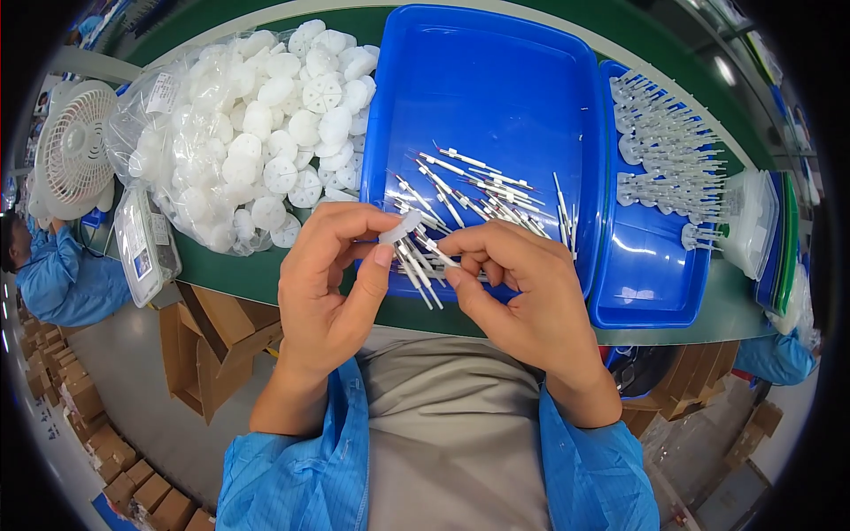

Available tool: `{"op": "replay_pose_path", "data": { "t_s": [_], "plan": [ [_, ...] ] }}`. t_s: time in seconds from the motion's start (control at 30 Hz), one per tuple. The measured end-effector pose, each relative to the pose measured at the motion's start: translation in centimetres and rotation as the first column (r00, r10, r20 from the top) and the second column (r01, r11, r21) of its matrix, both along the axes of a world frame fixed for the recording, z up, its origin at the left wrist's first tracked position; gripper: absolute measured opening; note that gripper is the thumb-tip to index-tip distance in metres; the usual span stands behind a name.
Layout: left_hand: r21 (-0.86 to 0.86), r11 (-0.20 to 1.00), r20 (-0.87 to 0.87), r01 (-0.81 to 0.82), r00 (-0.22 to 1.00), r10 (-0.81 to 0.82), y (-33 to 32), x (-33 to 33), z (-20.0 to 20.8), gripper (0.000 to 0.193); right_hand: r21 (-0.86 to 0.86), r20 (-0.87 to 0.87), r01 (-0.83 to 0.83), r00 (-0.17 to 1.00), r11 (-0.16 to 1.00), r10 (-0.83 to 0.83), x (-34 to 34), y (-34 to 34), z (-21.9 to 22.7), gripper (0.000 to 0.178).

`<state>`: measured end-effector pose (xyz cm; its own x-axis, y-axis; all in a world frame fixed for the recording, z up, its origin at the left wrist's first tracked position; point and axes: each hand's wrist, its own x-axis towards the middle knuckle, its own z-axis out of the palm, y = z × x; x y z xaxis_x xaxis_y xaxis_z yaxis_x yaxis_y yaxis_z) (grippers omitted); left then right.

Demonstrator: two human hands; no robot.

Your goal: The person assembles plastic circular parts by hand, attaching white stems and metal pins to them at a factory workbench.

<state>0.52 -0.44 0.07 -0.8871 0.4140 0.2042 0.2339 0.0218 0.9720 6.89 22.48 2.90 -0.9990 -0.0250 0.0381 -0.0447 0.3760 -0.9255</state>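
Note:
Between its thumb and fingers, my left hand [332, 288] grips a translucent white plastic disc [402, 227] over the near edge of the large blue tray [487, 84]. Several thin white rods [420, 273] hang down from the disc. My right hand [527, 288] is just right of it, thumb and forefinger pinching one slim white rod [442, 255] whose upper end is close to the disc. Whether that rod's end sits in the disc I cannot tell. Loose white rods with thin metal tips [505, 196] lie scattered in the tray beyond my hands.
On the left, a clear bag of white discs [283, 133] spills toward the tray. A smaller blue tray [651, 288] at right holds rows of discs with rods [664, 133]. A white fan [78, 146], a clear lidded box [146, 252] and a co-worker's blue sleeve [75, 274] are far left.

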Motion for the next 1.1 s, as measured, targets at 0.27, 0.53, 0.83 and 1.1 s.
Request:
{"op": "replay_pose_path", "data": {
  "t_s": [0.27,0.53,0.83,1.1],
  "plan": [
    [0.017,1.0,0.072,0.018,0.997,-0.019,0.1,0.3,-0.1,0.024,-0.017,-0.018,0.084,0.996,0.996,-0.084,0.2,-0.9,-0.4,0.02],
    [-0.034,0.999,-0.04,0.037,0.998,-0.038,0.1,0.2,-0.1,0.026,-0.035,-0.013,0.135,0.991,0.99,-0.135,0.1,-1.2,-1.3,0.014],
    [-0.025,0.999,-0.048,-0.034,0.998,0.033,0.9,0.5,-0.1,0.021,0.181,-0.311,0.095,0.95,0.979,-0.035,-0.1,-1.0,-1.6,0.016],
    [-0.037,0.998,-0.056,-0.043,0.998,0.041,0.9,0.6,-0.3,0.018,0.025,-0.04,0.089,0.995,0.996,-0.088,0.8,-1.6,-0.4,0.016]
  ]
}}
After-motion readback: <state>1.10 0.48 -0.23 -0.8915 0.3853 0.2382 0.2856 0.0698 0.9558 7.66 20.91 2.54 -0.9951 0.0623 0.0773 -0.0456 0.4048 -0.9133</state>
